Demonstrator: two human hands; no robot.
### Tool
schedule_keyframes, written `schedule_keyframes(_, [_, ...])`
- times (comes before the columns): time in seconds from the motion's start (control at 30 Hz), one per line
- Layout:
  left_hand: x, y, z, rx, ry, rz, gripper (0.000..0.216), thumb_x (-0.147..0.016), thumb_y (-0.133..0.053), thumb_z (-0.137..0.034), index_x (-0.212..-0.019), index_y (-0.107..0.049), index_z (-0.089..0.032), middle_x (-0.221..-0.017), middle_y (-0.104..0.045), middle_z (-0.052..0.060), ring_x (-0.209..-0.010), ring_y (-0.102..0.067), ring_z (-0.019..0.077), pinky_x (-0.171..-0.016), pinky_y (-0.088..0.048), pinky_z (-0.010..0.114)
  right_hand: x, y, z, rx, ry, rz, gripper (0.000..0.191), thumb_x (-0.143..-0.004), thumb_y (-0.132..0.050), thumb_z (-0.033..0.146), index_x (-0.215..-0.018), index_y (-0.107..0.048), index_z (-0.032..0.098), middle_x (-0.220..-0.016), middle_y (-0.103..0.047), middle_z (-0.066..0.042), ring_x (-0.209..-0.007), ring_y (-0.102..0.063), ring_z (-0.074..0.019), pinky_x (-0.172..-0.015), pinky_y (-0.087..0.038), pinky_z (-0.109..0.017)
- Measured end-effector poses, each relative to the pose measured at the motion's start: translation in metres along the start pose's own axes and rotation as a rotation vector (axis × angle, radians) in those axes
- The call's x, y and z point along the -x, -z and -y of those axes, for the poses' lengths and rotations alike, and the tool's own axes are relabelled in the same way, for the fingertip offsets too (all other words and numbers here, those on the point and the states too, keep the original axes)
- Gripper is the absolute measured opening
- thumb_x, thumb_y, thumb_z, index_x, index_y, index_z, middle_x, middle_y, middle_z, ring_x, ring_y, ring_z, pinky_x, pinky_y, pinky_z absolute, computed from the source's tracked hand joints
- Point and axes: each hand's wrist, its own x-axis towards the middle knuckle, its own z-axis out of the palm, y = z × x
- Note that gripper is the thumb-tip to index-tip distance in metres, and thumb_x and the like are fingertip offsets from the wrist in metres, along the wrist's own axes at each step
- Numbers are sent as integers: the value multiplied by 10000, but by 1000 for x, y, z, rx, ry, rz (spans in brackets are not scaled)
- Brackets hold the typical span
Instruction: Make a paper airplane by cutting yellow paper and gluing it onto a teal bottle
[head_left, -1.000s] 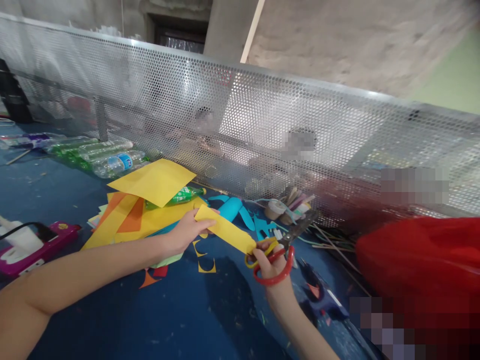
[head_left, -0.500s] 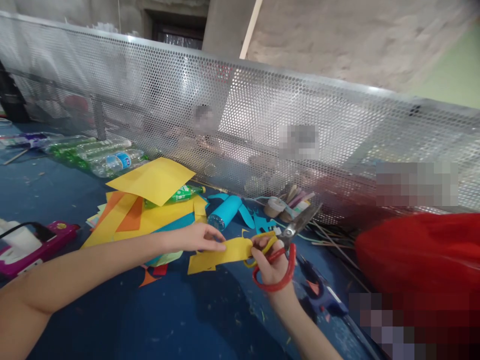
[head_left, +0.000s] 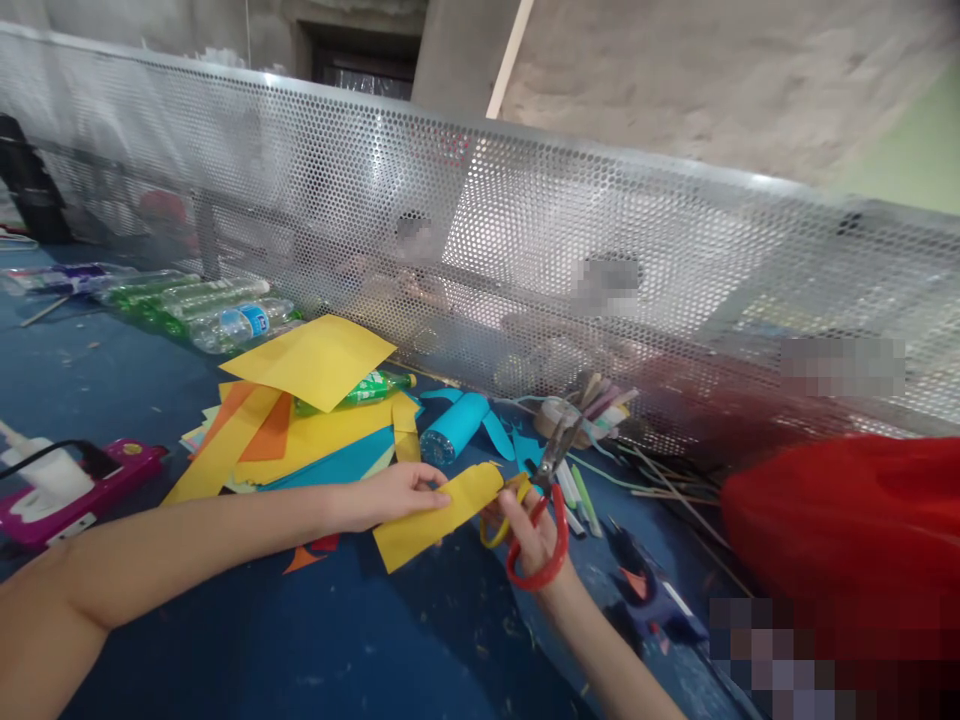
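The yellow paper strip [head_left: 429,529] has swung round since a second ago, its left end dropping towards me, and the scissors [head_left: 545,474] point more steeply away, so I judge I'm turning paper rather than cutting; above the table [head_left: 300,650], my half-curled left hand [head_left: 405,492] pinches the strip while my right hand [head_left: 529,530] grasps the scissors, fingertips at the strip's right end

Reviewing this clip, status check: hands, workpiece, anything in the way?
Left hand gripping yellow paper strip. Right hand holding scissors, blades pointing away from strip. Dark blue tool beside right forearm, apart from strip.
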Motion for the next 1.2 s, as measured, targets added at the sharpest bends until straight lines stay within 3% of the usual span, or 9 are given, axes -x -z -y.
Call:
schedule_keyframes(0.13, [6,-12,5,1,-8,-3,434,-707,-670,-505,-963,-607,-160,-706,-669,45,-602,-625,185,-573,-453,280,6,2,-2,141,44,82,439,-608,-799,414,-746,-426,228,-547,-533,64,-473,-561,-151,-473,-450,-279])
schedule_keyframes(0.3, [10,-22,7,-129,-71,-172,339,-738,-649,-457,-880,-624,-149,-726,-661,41,-671,-621,199,-574,-438,271,8,-7,2,143,139,-40,460,-574,-805,423,-726,-412,237,-561,-490,79,-449,-507,-126,-446,-429,-272])
schedule_keyframes(0.43, [9,-24,10,58,-61,-139,318,-749,-639,-458,-866,-632,-163,-768,-696,70,-731,-660,231,-644,-485,319,10,-11,2,89,128,-30,466,-588,-792,436,-731,-392,244,-531,-487,85,-434,-505,-130,-441,-426,-274])
schedule_keyframes(0.77, [10,-22,6,194,-72,-137,300,-756,-649,-440,-862,-666,-159,-719,-705,76,-664,-663,213,-677,-502,344,11,-14,12,10,135,18,399,-685,-728,470,-700,-401,240,-492,-465,83,-433,-478,-117,-471,-426,-272])
schedule_keyframes(0.87, [8,-13,0,203,-77,-160,293,-770,-636,-431,-871,-666,-157,-723,-710,83,-647,-657,205,-645,-501,330,10,-13,14,4,44,-13,461,-700,-612,639,-629,-425,224,-527,-466,56,-398,-409,-89,-410,-405,-255])
schedule_keyframes(0.97, [5,-2,-11,117,-99,-176,280,-792,-617,-421,-874,-671,-159,-716,-708,86,-616,-644,184,-590,-486,295,9,-11,14,-26,-90,-46,559,-615,-547,771,-624,-439,223,-514,-440,59,-376,-367,-82,-355,-383,-238])
schedule_keyframes(1.2, [3,16,-31,-32,-185,-166,282,-804,-598,-427,-849,-684,-162,-728,-700,79,-647,-648,175,-620,-483,283,10,-7,12,-46,-215,-4,552,-578,-610,753,-705,-553,219,-536,-474,53,-438,-426,-104,-534,-531,-318])
